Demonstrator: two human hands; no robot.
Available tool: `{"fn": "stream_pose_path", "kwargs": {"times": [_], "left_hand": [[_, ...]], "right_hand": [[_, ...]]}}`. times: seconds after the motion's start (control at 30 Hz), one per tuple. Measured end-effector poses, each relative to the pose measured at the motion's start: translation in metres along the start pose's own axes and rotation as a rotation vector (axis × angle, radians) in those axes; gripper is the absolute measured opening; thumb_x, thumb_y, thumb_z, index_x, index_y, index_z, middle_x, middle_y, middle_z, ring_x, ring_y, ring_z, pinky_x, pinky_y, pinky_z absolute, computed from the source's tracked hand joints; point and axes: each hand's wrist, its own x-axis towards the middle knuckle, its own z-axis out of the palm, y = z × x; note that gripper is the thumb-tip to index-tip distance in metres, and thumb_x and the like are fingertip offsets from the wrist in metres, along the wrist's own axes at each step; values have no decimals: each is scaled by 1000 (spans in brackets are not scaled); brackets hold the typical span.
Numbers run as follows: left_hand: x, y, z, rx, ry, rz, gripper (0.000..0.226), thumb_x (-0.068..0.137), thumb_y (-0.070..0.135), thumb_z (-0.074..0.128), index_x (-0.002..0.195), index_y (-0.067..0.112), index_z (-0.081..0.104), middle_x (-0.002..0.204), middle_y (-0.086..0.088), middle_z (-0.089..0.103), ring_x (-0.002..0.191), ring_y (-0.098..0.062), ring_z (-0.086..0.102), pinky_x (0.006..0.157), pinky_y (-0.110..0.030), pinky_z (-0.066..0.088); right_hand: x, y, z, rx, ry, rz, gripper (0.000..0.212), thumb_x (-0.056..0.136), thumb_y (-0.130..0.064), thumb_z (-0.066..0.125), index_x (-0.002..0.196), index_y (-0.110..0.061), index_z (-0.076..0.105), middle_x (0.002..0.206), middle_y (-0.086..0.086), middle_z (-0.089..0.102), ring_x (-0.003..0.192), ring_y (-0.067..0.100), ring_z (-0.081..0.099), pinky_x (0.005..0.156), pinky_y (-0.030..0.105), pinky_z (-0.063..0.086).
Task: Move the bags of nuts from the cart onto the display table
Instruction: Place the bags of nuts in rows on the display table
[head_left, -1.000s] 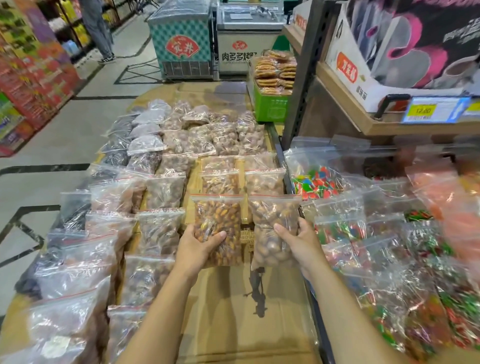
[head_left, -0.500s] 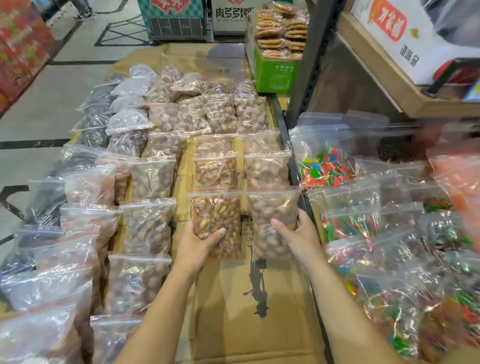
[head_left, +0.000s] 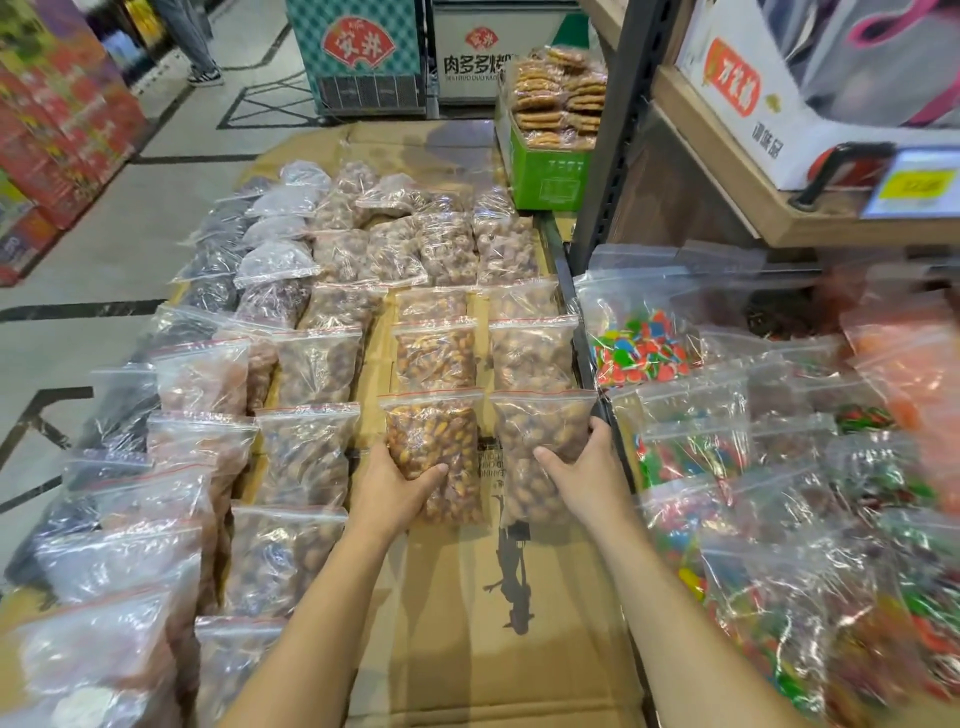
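Note:
My left hand (head_left: 395, 491) grips the lower left of a clear zip bag of orange-brown nuts (head_left: 436, 441). My right hand (head_left: 584, 475) holds the lower right of a second clear bag of paler brown nuts (head_left: 540, 431). Both bags lie flat on the cardboard-covered display table (head_left: 467, 623), at the near end of two columns of similar bags (head_left: 436, 358). Several more rows of nut bags (head_left: 306, 452) fill the table's left side and far end. No cart is in view.
Bags of coloured candy (head_left: 644, 348) cover a lower shelf to the right, past a dark metal rail (head_left: 571, 322). A shelf upright (head_left: 613, 135) and a green crate of biscuits (head_left: 550, 166) stand at the far right. Freezers (head_left: 363, 57) and a person's legs (head_left: 192, 41) are beyond.
Both hands stay on the same two bags, which have barely shifted. The camera has tilted and the view has drifted slightly.

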Motion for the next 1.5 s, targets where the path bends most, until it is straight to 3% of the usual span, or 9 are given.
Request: {"fn": "stream_pose_path", "kwargs": {"times": [0.17,0.33,0.63,0.8,0.97,1.13,1.3,1.5], "left_hand": [[-9,6,-9,151,14,24,73,79,43,83,137,14,49,126,-8,65,115,-31,66,97,-48,58],[-41,29,-21,459,-18,112,65,94,46,71,143,10,47,138,-13,57,127,-35,56,103,-47,50],[-98,50,-39,777,11,285,60,104,47,51,150,11,43,156,-12,47,143,-35,43,116,-50,40],[-120,55,-45,847,21,399,63,106,43,46,160,15,33,164,-9,41,149,-35,38,122,-51,32],[-136,50,-55,876,10,512,66,106,42,45,164,14,29,169,-8,33,156,-33,30,126,-54,26],[-154,38,-59,883,-69,587,63,105,44,45,159,13,34,170,-12,31,156,-38,28,123,-56,30],[-188,34,-46,893,-174,714,53,101,45,51,146,16,46,159,-7,45,149,-33,36,120,-49,33],[-235,42,-11,936,-261,830,65,101,51,55,154,16,40,161,-9,43,150,-35,36,119,-50,34]], "right_hand": [[-11,-16,-18,-213,-3,-60,87,101,-50,69,166,-13,24,167,11,38,151,32,41,121,49,40],[-31,-29,-31,-513,-25,-167,69,103,-52,62,155,-12,39,156,14,46,144,33,44,120,48,41],[-94,-44,-47,-826,-70,-321,73,110,-45,45,169,-11,18,170,15,27,153,37,33,127,53,24],[-130,-46,-49,-897,1,-343,71,110,-40,37,169,-7,15,169,20,31,147,41,39,121,53,33],[-168,-47,-49,-887,49,-295,71,109,-48,44,167,-12,25,162,17,40,150,39,37,125,56,25],[-218,-38,-48,-889,79,-196,59,108,-48,47,153,-10,41,154,16,46,147,40,38,119,55,33],[-264,-19,-48,-913,95,-52,68,109,-51,46,162,-12,31,165,15,38,153,38,33,126,53,25],[-306,31,-72,-853,141,66,77,109,-54,47,168,-12,21,175,17,21,160,39,21,128,55,20]]}}
